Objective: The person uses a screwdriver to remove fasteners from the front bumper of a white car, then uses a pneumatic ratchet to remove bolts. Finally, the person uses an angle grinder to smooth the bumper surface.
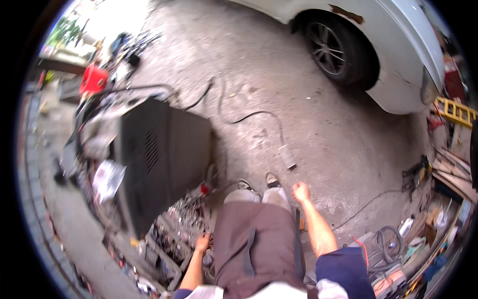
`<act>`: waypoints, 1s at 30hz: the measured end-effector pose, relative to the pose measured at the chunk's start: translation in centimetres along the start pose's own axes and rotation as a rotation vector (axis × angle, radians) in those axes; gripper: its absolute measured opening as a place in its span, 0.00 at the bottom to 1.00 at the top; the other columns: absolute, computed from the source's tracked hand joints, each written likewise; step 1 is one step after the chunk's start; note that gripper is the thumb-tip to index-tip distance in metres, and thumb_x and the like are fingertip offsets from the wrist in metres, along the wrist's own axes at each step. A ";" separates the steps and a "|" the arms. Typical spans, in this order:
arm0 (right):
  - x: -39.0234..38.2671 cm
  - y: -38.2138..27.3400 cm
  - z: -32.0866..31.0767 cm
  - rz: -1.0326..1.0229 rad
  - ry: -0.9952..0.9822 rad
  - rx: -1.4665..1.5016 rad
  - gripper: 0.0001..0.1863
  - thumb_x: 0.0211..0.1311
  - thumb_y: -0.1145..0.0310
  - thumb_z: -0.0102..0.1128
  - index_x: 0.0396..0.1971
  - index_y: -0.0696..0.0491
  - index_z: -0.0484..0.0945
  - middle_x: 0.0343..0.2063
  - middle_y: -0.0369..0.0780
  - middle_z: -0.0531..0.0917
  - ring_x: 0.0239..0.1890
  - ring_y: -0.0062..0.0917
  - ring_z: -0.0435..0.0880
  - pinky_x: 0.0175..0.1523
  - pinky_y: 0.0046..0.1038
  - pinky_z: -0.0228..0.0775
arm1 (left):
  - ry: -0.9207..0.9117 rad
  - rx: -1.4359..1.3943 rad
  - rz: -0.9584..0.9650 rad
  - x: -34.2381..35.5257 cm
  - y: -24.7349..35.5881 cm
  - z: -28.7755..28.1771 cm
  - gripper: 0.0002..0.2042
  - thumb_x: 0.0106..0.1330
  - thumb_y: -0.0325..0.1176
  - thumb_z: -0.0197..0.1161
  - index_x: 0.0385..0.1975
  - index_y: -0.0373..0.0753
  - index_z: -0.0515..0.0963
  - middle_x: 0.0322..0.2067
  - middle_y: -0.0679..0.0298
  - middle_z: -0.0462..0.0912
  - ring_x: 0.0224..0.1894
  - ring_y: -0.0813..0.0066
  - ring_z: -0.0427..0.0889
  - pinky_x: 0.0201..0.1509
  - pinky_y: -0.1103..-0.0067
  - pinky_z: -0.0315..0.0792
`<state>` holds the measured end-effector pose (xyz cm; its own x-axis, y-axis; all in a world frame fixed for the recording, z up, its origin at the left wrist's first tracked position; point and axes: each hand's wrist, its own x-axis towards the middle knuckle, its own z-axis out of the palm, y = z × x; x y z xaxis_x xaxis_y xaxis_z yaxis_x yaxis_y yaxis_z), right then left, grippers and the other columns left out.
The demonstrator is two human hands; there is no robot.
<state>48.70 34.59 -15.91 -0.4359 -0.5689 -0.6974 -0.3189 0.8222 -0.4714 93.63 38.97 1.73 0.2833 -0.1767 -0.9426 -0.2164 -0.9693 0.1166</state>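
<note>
My right hand (pixel 300 192) hangs beside my right leg over the concrete floor, fingers curled in, with nothing visible in it. Below and left of it is my brown apron (pixel 234 234). My left hand (pixel 203 242) is low at the apron's left edge, near a heap of metal parts (pixel 179 219); its fingers are curled, and I cannot make out what, if anything, they hold. Ahead of my feet, a grey power strip (pixel 287 157) lies on the floor at the end of a black cord.
A dark metal cabinet (pixel 169 149) with clutter stands left, a red bucket (pixel 93 77) behind it. A white vehicle (pixel 398 74) with rusted wheel arch is ahead right. A yellow ladder (pixel 455 110), boards and hoses (pixel 388 244) line the right side.
</note>
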 end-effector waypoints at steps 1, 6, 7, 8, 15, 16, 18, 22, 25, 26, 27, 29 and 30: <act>2.8 3.2 1.9 -0.054 0.068 -0.104 0.11 0.58 0.66 0.50 0.26 0.58 0.75 0.16 0.42 0.79 0.15 0.27 0.77 0.21 0.32 0.70 | -0.054 0.016 0.041 1.1 3.7 0.8 0.17 0.65 0.46 0.51 0.43 0.37 0.72 0.29 0.65 0.78 0.22 0.77 0.74 0.21 0.80 0.64; 6.8 -0.2 8.5 0.121 -0.131 -0.187 0.15 0.53 0.61 0.54 0.30 0.59 0.78 0.30 0.50 0.81 0.37 0.41 0.81 0.42 0.40 0.71 | -0.103 0.756 0.353 9.9 12.6 11.4 0.40 0.57 0.54 0.59 0.61 0.32 0.54 0.48 0.45 0.70 0.48 0.54 0.73 0.51 0.67 0.69; 8.3 -0.9 9.2 0.133 -0.216 -0.285 0.15 0.54 0.62 0.54 0.32 0.59 0.78 0.35 0.52 0.80 0.40 0.43 0.79 0.44 0.41 0.71 | -0.064 0.988 0.259 10.1 13.8 13.9 0.45 0.54 0.56 0.61 0.63 0.31 0.49 0.51 0.41 0.66 0.53 0.47 0.70 0.57 0.64 0.65; 9.3 -2.5 9.6 0.139 -0.304 -0.327 0.16 0.55 0.61 0.53 0.35 0.58 0.78 0.38 0.52 0.79 0.43 0.44 0.78 0.47 0.41 0.70 | 0.028 1.221 0.209 10.5 15.1 15.4 0.48 0.49 0.56 0.64 0.63 0.32 0.48 0.52 0.39 0.61 0.51 0.45 0.70 0.53 0.64 0.68; 14.0 -10.0 11.5 0.216 -0.385 -0.360 0.19 0.56 0.58 0.48 0.43 0.52 0.76 0.45 0.48 0.78 0.50 0.42 0.76 0.52 0.41 0.68 | 0.071 1.231 0.356 11.2 24.5 15.5 0.30 0.55 0.48 0.60 0.51 0.34 0.61 0.51 0.43 0.63 0.49 0.46 0.71 0.46 0.61 0.71; 14.5 -11.5 11.4 0.207 -0.340 -0.334 0.19 0.57 0.58 0.47 0.43 0.51 0.77 0.45 0.48 0.78 0.49 0.42 0.76 0.52 0.40 0.68 | 0.072 1.229 0.374 11.5 25.1 15.8 0.30 0.55 0.48 0.60 0.51 0.34 0.62 0.50 0.43 0.63 0.48 0.46 0.71 0.46 0.61 0.71; 16.2 -14.5 11.3 0.159 -0.307 -0.193 0.17 0.56 0.58 0.49 0.37 0.54 0.78 0.38 0.47 0.80 0.43 0.38 0.79 0.47 0.36 0.70 | 0.044 1.211 0.370 12.0 26.4 16.1 0.29 0.55 0.47 0.60 0.50 0.33 0.62 0.51 0.43 0.63 0.49 0.46 0.71 0.47 0.61 0.70; 22.1 -15.8 14.3 0.026 -0.160 -0.137 0.13 0.58 0.62 0.50 0.32 0.55 0.76 0.25 0.44 0.82 0.29 0.31 0.81 0.36 0.33 0.72 | 0.075 1.208 0.380 12.3 27.8 16.3 0.26 0.54 0.46 0.60 0.47 0.33 0.64 0.48 0.45 0.65 0.48 0.48 0.71 0.46 0.64 0.72; 29.9 -8.0 19.5 0.214 -0.511 0.715 0.11 0.60 0.66 0.48 0.22 0.55 0.74 0.16 0.41 0.77 0.17 0.27 0.76 0.19 0.30 0.67 | -0.001 1.111 0.323 11.1 31.5 16.7 0.24 0.54 0.45 0.59 0.45 0.35 0.65 0.44 0.47 0.68 0.47 0.47 0.71 0.44 0.58 0.71; 29.8 -14.2 18.9 0.267 -0.463 0.471 0.16 0.63 0.64 0.46 0.18 0.56 0.73 0.14 0.40 0.76 0.12 0.25 0.74 0.16 0.27 0.66 | 0.053 1.113 0.340 12.1 30.4 16.3 0.24 0.54 0.46 0.59 0.45 0.36 0.65 0.44 0.47 0.67 0.47 0.47 0.70 0.42 0.57 0.71; 31.6 -16.2 18.5 0.352 -0.348 0.445 0.17 0.64 0.63 0.45 0.19 0.57 0.74 0.14 0.41 0.77 0.10 0.23 0.73 0.13 0.25 0.63 | 0.044 1.075 0.367 12.5 31.2 16.7 0.25 0.54 0.46 0.59 0.46 0.36 0.65 0.44 0.46 0.66 0.47 0.47 0.69 0.41 0.57 0.71; 37.8 -13.0 20.0 0.337 -0.244 0.440 0.21 0.66 0.57 0.45 0.20 0.58 0.74 0.14 0.41 0.78 0.11 0.22 0.74 0.13 0.24 0.62 | -0.005 1.055 0.367 12.6 32.6 17.5 0.29 0.54 0.47 0.59 0.52 0.36 0.63 0.43 0.47 0.66 0.48 0.47 0.68 0.41 0.58 0.70; 39.1 -15.2 20.9 0.379 -0.235 0.464 0.25 0.66 0.52 0.44 0.19 0.57 0.73 0.14 0.41 0.78 0.11 0.22 0.74 0.13 0.23 0.62 | 0.015 1.033 0.353 12.4 32.7 17.6 0.29 0.54 0.47 0.59 0.53 0.36 0.63 0.44 0.46 0.66 0.48 0.48 0.68 0.41 0.58 0.70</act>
<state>54.11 0.19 -47.33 -0.2337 -0.2619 -0.9364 0.2413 0.9173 -0.3168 73.66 8.09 -11.58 0.0607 -0.4258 -0.9028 -0.9658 -0.2536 0.0547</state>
